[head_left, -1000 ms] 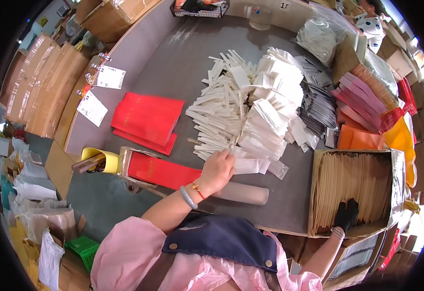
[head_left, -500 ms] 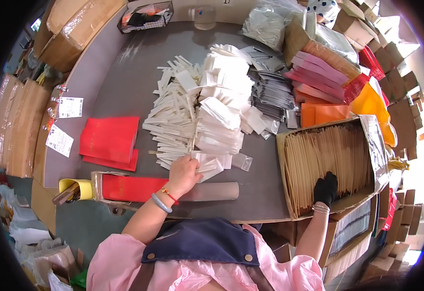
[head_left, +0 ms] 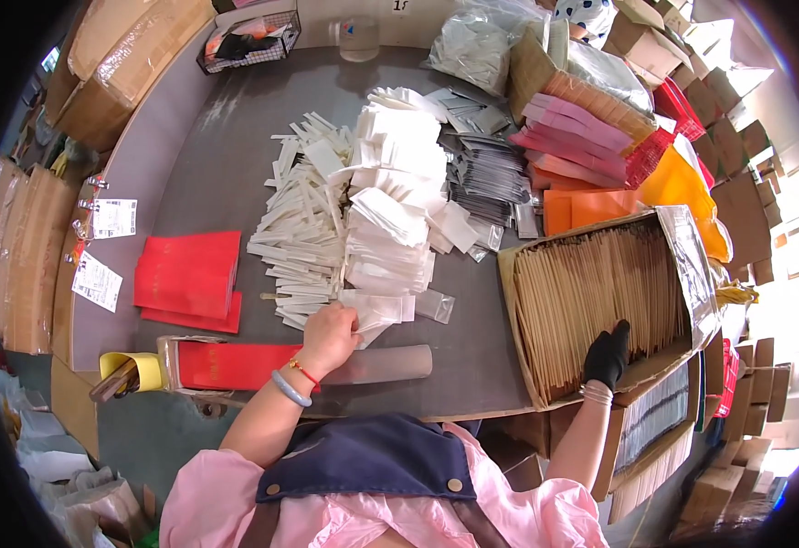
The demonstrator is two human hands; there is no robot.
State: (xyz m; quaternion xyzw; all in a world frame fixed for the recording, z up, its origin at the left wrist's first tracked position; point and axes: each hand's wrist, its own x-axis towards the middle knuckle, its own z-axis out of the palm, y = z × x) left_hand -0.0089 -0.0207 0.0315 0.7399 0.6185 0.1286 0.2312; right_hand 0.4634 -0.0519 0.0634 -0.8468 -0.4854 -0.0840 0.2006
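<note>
My bare left hand [head_left: 330, 334] is closed, its fingertips pinched on a small translucent white packet [head_left: 383, 310] at the near end of the white pile. A red cord and a pale bangle circle that wrist. In a black glove, my right hand [head_left: 608, 356] rests on the near part of a tightly packed row of thin brown cardboard pieces [head_left: 591, 288] standing in an open carton [head_left: 532, 361]. Its dark fingers blend together, so their grip cannot be made out. White packets [head_left: 390, 215] lie heaped in front of me, beside loose narrow white strips [head_left: 303, 219].
Red envelopes [head_left: 189, 274] lie at the left; more red ones [head_left: 235, 363] fill a narrow box by the front edge. Grey packets [head_left: 491, 173], pink envelopes [head_left: 573, 137] and orange ones [head_left: 591, 208] sit at the right. A wire basket [head_left: 248, 44] and a clear jar [head_left: 359, 41] stand at the back.
The whole view has shifted somewhat, with the table's contents appearing farther left. My left hand stays at the white packet, and my gloved right hand stays at the brown pieces, slightly nearer their right side.
</note>
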